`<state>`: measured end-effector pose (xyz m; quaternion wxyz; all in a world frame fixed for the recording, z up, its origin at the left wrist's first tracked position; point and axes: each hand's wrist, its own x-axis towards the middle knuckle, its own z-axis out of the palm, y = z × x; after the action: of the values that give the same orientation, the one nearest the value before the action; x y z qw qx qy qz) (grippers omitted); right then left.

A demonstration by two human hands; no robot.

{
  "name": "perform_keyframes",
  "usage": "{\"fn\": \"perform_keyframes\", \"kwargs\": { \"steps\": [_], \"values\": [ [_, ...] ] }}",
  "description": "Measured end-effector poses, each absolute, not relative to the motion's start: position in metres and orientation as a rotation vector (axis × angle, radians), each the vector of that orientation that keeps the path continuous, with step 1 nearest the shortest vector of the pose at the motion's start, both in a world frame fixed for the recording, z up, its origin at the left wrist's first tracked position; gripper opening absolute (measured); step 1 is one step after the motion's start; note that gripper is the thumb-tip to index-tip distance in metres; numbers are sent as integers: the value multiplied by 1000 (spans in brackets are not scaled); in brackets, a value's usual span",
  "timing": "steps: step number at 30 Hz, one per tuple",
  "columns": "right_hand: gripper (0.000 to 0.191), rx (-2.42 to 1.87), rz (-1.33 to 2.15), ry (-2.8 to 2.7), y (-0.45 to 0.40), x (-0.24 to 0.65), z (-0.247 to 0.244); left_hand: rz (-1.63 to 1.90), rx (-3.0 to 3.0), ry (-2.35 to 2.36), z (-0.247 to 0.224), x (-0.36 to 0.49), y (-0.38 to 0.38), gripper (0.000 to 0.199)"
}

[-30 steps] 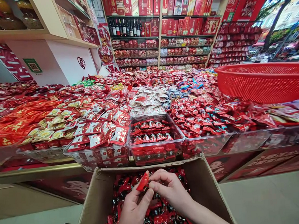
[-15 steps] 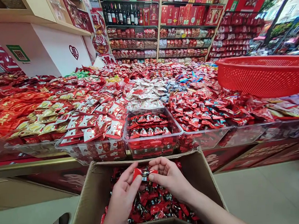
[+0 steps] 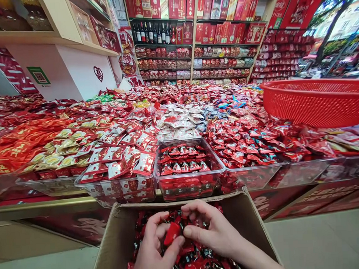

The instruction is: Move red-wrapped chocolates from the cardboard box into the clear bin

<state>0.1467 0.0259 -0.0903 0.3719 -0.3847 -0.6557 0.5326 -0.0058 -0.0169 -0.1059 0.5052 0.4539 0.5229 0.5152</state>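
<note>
A red-wrapped candy point(image 3: 172, 233) sits between the thumb and fingers of my left hand point(image 3: 153, 249). Facing it, my right hand point(image 3: 214, 229) has its fingers curled and its thumb close to the candy; what lies inside those fingers is hidden. Both hands are over an open cardboard box point(image 3: 105, 246) filled with loose red and black wrapped candies point(image 3: 196, 267). Just beyond the box, a clear plastic bin point(image 3: 189, 175) holds similar candies set in neat rows.
Heaps of packaged sweets point(image 3: 120, 154) cover the counter in clear bins on both sides. A large red mesh basket point(image 3: 317, 101) rests on the right. Shelves point(image 3: 191, 36) with bottles and red boxes stand behind. A white pillar point(image 3: 81, 71) is at the left.
My view has tilted up slightly, so everything sits lower. The candy, earlier stretched flat between both hands, is now turned at an angle in my left hand; my right fingers have come away from it.
</note>
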Motion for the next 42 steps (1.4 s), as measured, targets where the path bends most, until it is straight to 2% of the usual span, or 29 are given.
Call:
{"fn": "perform_keyframes", "kwargs": {
  "steps": [1, 4, 6, 8, 13, 16, 19, 21, 28, 33, 42],
  "values": [
    [34, -958, 1311, -1804, 26, 148, -87, 1230, 1218, 1293, -107, -5, -19, 42],
    [15, -839, 1187, -2134, 26, 150, -70, 1197, 1523, 1330, -107, -5, -26, 47],
    [12, -736, 1094, -2217, 30, 154, -52, 1213, 1626, 1343, -103, -9, -29, 52],
    [12, -708, 1015, -2155, 42, 160, -28, 1190, 1693, 1412, -100, -20, -30, 51],
    [17, -977, 884, -1866, 106, 168, 12, 1136, 1698, 1919, -111, -83, -19, 34],
    [17, -1097, 971, -2053, 145, 158, 4, 1181, 1582, 2100, -126, -119, -11, 37],
    [16, -1170, 1230, -2233, 167, 144, -12, 1258, 1550, 2114, -138, -135, -7, 38],
    [15, -1235, 1268, -2346, 172, 139, -18, 1285, 1554, 2114, -143, -137, -7, 38],
    [12, -1303, 873, -2661, 171, 134, -13, 1280, 1651, 2160, -143, -131, -11, 35],
    [3, -1217, 797, -2829, 172, 129, -11, 1248, 1687, 2168, -138, -128, -12, 33],
    [19, -1209, 715, -3057, 179, 118, -16, 1223, 1741, 2163, -139, -128, -11, 30]
  ]
}}
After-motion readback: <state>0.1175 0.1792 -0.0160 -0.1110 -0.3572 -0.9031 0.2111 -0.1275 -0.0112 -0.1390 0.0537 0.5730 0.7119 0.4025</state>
